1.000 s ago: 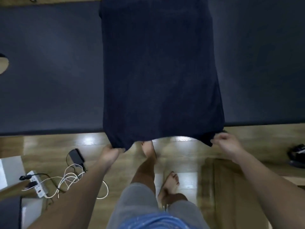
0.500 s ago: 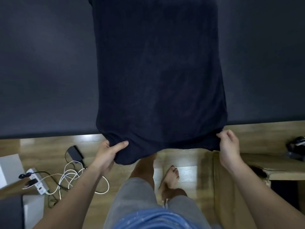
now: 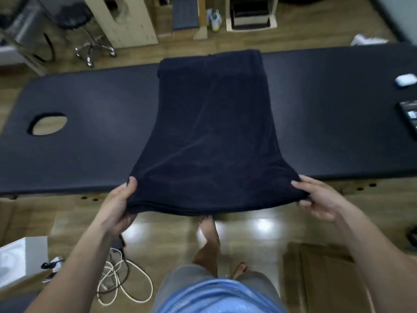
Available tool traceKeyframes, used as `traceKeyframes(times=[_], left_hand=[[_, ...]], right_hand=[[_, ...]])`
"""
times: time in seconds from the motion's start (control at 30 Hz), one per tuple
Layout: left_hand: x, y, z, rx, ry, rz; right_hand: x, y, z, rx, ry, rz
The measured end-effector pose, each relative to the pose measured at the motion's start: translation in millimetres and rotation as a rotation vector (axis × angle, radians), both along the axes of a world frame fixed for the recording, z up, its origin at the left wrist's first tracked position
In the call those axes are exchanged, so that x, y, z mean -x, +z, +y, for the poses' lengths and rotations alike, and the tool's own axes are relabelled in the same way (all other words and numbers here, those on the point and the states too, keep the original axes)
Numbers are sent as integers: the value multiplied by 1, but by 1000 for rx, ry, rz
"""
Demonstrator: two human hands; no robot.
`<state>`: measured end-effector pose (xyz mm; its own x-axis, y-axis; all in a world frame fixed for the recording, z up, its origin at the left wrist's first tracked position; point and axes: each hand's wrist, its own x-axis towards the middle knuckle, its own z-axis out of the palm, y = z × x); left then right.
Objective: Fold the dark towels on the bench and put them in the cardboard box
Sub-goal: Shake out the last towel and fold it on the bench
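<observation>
A dark navy towel (image 3: 212, 132) lies across the black padded bench (image 3: 94, 123), its far end at the bench's back edge and its near end lifted off the front edge. My left hand (image 3: 120, 205) grips the near left corner, thumb on top. My right hand (image 3: 316, 199) pinches the near right corner. The held edge shows several stacked layers. Part of a cardboard box (image 3: 325, 279) stands on the floor at the lower right, partly hidden by my right forearm.
The bench has a face hole (image 3: 48, 124) at its left end. A white earbud case (image 3: 405, 79) and a dark phone-like object (image 3: 410, 116) lie at its right end. Cables and a power strip (image 3: 117, 279) lie on the floor at lower left; a stool (image 3: 88, 39) stands behind.
The view has tilted up, so the whole bench and the room behind now show. Both hands have raised the towel's near edge higher, level with the bench's front edge.
</observation>
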<state>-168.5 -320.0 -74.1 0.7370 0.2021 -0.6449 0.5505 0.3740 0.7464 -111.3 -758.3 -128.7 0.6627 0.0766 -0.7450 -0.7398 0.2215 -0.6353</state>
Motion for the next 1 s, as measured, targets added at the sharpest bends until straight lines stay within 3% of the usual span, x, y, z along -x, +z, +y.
traceKeyframes(times=[0.13, 0.23, 0.33, 0.5, 0.7, 0.87, 0.9, 1.0], left_hand=[[12, 7, 15, -49, -83, 58], [22, -2, 13, -129, -218, 144], [24, -11, -7, -96, -273, 211], [50, -37, -30, -78, -281, 395], [82, -50, -40, 98, -100, 311], [86, -122, 27, 94, -256, 344], [75, -117, 33, -32, -432, 343], [2, -48, 17, 31, -453, 291]], right_hand=[[14, 27, -29, 224, 379, 13], [4, 45, -44, 158, 89, -70], [7, 48, -39, 45, -245, -33], [37, 15, -45, 206, -278, 112], [87, -19, -53, 590, 102, 24], [80, -23, -42, 396, 225, 214], [68, -22, -39, 380, 257, 213], [16, 9, -28, 383, 267, 163]])
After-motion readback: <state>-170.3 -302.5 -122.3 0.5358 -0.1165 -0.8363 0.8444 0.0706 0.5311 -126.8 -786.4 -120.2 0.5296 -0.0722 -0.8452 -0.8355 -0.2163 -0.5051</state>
